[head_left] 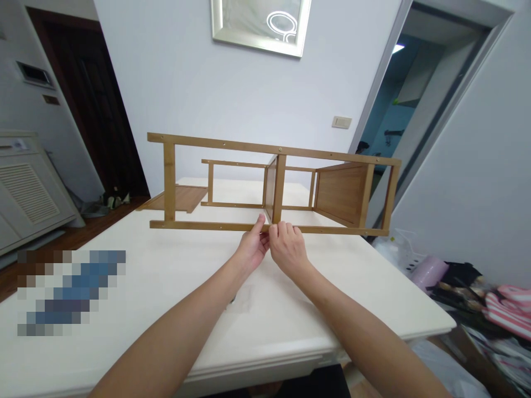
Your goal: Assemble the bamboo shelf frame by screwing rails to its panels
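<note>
Though sideways, wooden frame (279,188) against hands (252,249) (289,246)

Even, cool light fills the room, fairly bright on the white table (348,282), with only soft shadows. A ring-shaped glare shines in the picture frame (259,48), and a lamp (398,48) glows beyond the doorway. The dark door (85,94) sits dim; edges look stretched, and one patch is pixelated.

"Where's the rack (279,188)?"

"Before me over the desk (357,287), spanning ten to two o'clock; the loose panel (182,197) lies on the desk at ten."

"Beyond?"

"Wall (249,94) at twelve, doorway (392,105) at one, heaped belongings (468,293) beside the desk at three."
</note>
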`<state>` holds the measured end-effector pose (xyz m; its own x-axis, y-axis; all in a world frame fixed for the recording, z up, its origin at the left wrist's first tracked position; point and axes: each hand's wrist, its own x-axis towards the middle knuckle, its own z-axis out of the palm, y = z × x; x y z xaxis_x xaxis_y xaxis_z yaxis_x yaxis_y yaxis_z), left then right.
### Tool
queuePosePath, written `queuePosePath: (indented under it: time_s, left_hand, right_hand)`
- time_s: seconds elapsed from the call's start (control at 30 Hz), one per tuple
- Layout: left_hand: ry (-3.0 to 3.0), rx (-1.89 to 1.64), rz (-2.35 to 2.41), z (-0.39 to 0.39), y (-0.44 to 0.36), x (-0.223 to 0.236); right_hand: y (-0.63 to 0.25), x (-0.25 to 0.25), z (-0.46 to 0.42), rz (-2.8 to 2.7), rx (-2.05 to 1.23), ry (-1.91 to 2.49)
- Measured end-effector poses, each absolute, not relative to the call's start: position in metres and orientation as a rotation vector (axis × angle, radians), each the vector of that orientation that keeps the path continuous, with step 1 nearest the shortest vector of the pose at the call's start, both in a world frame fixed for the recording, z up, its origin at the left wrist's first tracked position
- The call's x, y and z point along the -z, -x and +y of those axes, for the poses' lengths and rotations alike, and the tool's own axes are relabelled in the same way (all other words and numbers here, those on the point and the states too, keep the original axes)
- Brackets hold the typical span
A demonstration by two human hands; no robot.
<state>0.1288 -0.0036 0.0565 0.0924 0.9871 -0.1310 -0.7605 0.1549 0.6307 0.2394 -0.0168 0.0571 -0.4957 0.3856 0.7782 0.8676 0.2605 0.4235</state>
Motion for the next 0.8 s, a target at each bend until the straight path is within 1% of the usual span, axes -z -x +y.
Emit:
queuePosePath:
  time_s: [0.33,0.8]
  left_hand:
    - [-0.475,-1.330,0.627,-0.0046,-0.1265,-0.0541]
    - [-0.469,-1.339,0.637,-0.0046,-0.1285,-0.0538]
  right_hand:
    - [-0.2407,-0.0595,-0.0240,-2.017,1.159,0.964]
    - [-0.2380,-0.0539,-0.0218,-1.960,1.200,1.084]
